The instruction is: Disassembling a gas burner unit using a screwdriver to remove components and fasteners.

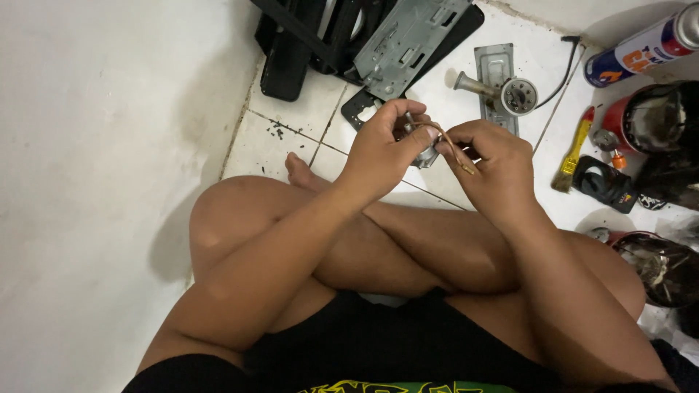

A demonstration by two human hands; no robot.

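Left hand (pixel 382 142) grips small grey metal part (pixel 422 154) above crossed legs, right hand (pixel 489 156) pinches thin brown wire (pixel 457 154) at it; blue-orange-red spray can (pixel 644 45) top right on white tile floor (pixel 306 109)

Glossy white floor tiles (pixel 298 120), a dull grey metal bracket (pixel 408 40), a wooden-handled brush (pixel 571 156).
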